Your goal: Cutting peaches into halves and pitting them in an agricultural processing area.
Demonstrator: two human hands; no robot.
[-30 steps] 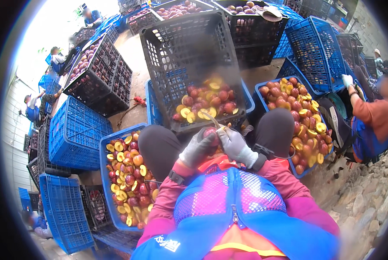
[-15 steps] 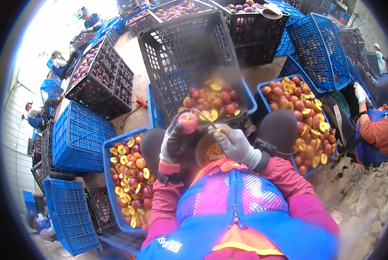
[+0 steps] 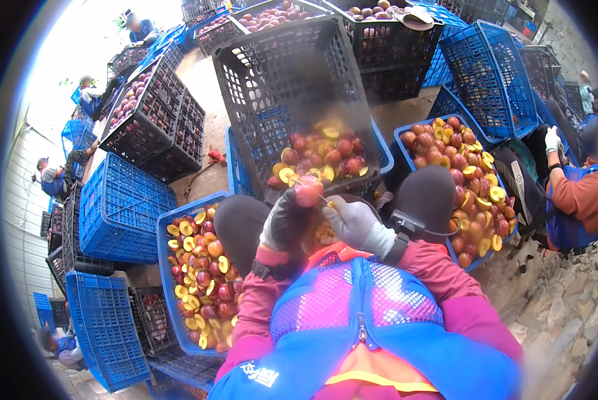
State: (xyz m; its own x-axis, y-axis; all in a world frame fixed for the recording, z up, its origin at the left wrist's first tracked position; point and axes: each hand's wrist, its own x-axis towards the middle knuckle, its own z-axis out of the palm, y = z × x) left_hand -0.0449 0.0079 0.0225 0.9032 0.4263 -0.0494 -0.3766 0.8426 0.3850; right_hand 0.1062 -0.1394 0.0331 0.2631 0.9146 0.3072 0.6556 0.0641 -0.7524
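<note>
My left hand (image 3: 280,219), in a grey glove with dark palm and fingers, is closed round a red plum (image 3: 309,191). A thin curved knife (image 3: 325,200) is pinched in my grey-gloved right hand (image 3: 355,223). Its thin blade lies against the plum, and a bit of metal shows past the fruit's far side; how deep it cuts I cannot tell. Just beyond my hands, whole and halved plums (image 3: 322,155) lie in a tilted black crate (image 3: 279,80). Between my knees, partly hidden by my hands, is a round container (image 3: 327,235) with yellowish bits.
Blue crates of halved plums stand at my left (image 3: 164,267) and right (image 3: 399,143) knees. Stacked black crates (image 3: 172,127) of whole plums and blue crates (image 3: 129,207) rise farther left. A co-worker (image 3: 585,193) sits close on the right; other people are in the background.
My hands have come together. The knife, held apart in front of the plum before, is now against it, and the plum has shifted slightly right.
</note>
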